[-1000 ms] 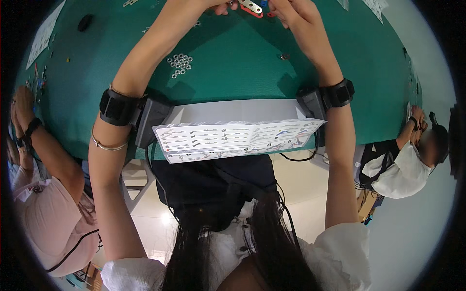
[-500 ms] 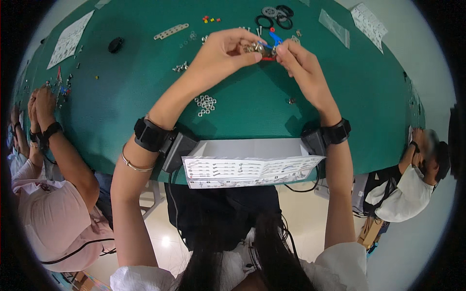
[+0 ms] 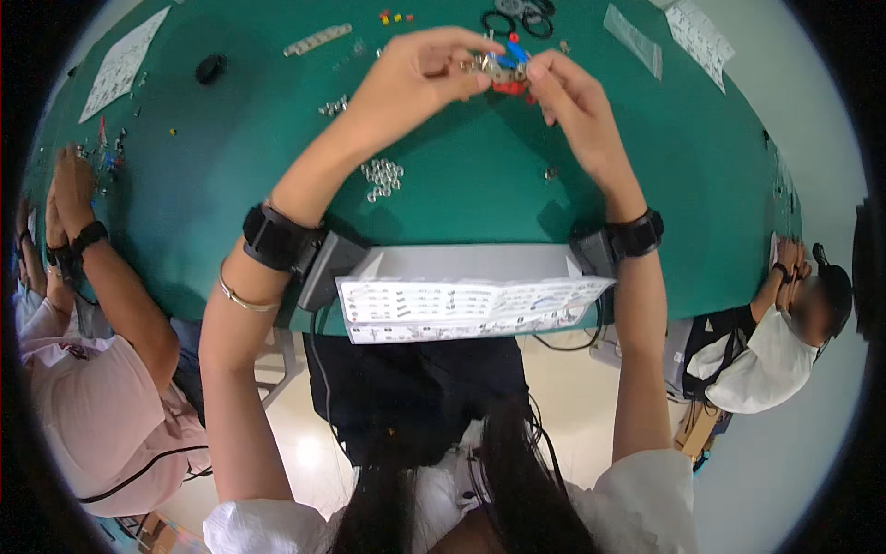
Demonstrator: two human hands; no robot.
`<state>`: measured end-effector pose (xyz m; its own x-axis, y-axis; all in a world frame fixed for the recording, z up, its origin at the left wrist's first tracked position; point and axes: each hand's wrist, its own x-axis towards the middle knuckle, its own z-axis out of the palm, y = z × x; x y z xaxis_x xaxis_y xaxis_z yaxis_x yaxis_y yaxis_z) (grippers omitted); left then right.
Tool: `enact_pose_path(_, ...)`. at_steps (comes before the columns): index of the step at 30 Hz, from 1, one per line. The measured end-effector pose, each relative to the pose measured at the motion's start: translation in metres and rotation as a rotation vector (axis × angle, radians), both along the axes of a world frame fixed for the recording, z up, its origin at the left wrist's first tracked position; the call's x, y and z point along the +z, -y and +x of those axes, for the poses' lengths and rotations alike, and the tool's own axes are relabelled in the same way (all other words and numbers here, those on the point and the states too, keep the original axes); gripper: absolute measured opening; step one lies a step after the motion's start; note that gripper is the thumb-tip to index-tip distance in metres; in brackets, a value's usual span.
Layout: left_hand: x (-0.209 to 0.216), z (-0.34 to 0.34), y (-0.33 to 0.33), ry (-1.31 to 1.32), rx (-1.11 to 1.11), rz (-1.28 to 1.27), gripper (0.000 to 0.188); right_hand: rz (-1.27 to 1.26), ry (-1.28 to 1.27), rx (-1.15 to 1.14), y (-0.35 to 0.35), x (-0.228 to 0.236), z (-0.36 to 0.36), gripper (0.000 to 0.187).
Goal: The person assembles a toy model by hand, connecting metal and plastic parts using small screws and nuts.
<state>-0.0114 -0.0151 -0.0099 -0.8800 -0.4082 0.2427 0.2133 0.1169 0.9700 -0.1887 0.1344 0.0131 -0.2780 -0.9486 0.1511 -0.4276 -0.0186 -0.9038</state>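
Over the far part of the green table, both my hands are closed on one small assembly point(image 3: 506, 88) of metal, red and blue pieces. My left hand point(image 3: 411, 78) pinches its metal end between thumb and fingers. From the other side, the fingertips of my right hand point(image 3: 574, 97) grip it beside the blue piece point(image 3: 518, 52). Fingers cover part of the assembly, so its exact build is unclear. Nearer to me, below my left hand, lies a pile of metal nuts point(image 3: 381, 178). Small metal fasteners point(image 3: 333, 106) are scattered beside my left wrist.
An open white box point(image 3: 480, 261) with a printed sheet point(image 3: 475, 307) stands at the near edge, between my forearms. Farther off are a perforated strip point(image 3: 317, 40), black rings point(image 3: 537, 25), a clear bag point(image 3: 634, 42) and a black wheel point(image 3: 210, 67). Other people work at both sides.
The whole scene sits slightly higher in the picture. The assembly has tilted a little in my fingers, and more of its red part shows. Both hands keep their grip.
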Motion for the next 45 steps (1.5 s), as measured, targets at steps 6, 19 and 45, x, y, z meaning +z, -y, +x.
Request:
enact_pose_path(6, -0.01, -0.001, 0.003, 0.006, 0.107, -0.016, 0.032, -0.036, 0.027, 0.058, -0.001, 0.0, -0.003, 0.021)
enact_pose_path(19, -0.001, 0.005, 0.0, 0.063, 0.026, -0.043, 0.031, -0.051, 0.039, 0.1, -0.004, 0.001, 0.002, 0.022)
enact_pose_path(45, 0.008, 0.003, -0.005, 0.048, -0.035, 0.171, 0.013, -0.043, -0.042, 0.068, -0.002, 0.017, 0.014, 0.007)
